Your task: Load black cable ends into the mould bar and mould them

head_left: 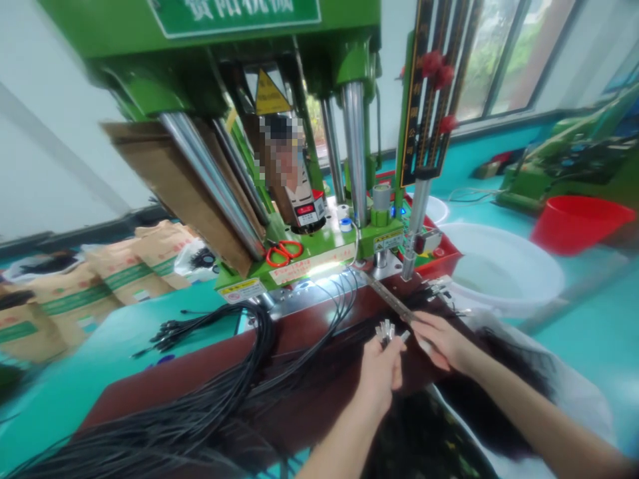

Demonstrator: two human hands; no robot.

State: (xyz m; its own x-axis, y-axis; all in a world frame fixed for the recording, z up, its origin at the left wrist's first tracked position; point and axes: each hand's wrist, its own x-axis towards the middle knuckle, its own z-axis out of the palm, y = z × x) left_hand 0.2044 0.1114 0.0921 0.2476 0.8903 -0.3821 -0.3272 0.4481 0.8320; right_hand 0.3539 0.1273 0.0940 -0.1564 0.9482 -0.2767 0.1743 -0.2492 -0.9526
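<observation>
My left hand is closed round a small bunch of metal-tipped cable connectors, their silvery ends sticking up past the thumb. Just to its right, my right hand has its thumb and fingers closed on the near end of a long, narrow metal bar. The bar slants back toward the bed of a green press machine. Black cables run in a thick bundle across the brown tabletop, left of my hands. Several thin cables reach up to the lit front of the press.
Orange-handled scissors lie on the press base. More connectors lie at the table's right side, near a red crate. A white tub and a red bucket stand beyond. Paper sacks line the left.
</observation>
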